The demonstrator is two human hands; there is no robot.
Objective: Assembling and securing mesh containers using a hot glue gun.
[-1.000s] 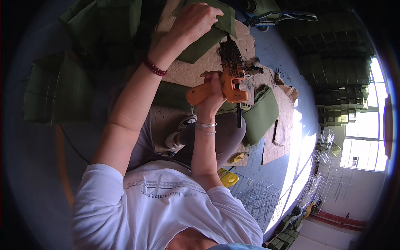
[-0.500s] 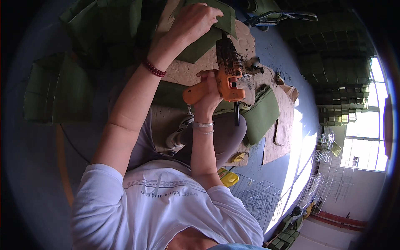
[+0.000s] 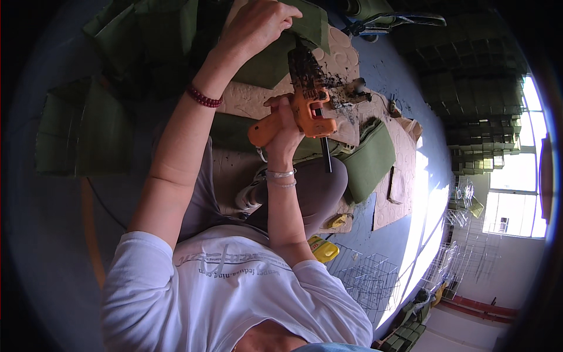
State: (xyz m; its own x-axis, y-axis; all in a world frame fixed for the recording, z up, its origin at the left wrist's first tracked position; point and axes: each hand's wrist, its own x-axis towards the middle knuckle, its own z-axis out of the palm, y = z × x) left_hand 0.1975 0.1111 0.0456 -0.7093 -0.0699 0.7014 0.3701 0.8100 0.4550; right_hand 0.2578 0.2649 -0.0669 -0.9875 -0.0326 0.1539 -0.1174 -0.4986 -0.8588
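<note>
My right hand (image 3: 284,136) grips an orange glue gun (image 3: 305,114). Its front end is caked in dark residue and points up the picture, close to the edge of a green fabric panel (image 3: 312,29). A black glue stick (image 3: 326,155) protrudes from its back. My left hand (image 3: 258,28) is at the top, its fingers curled over the green panel and the forefinger stretched along it. The thumb is hidden. More green fabric (image 3: 267,67) lies below that hand on brown cardboard.
Folded green fabric (image 3: 372,158) lies right of my knee. Dark-smeared scraps (image 3: 355,91) lie on cardboard (image 3: 399,199). Green boxes (image 3: 82,129) stand at the left, with many stacked at the far right. Wire racks (image 3: 366,281) and a yellow packet (image 3: 324,249) are at the lower right.
The glue gun and my right hand have shifted slightly left and up. My left hand has also moved a little left and up, still at the green panel.
</note>
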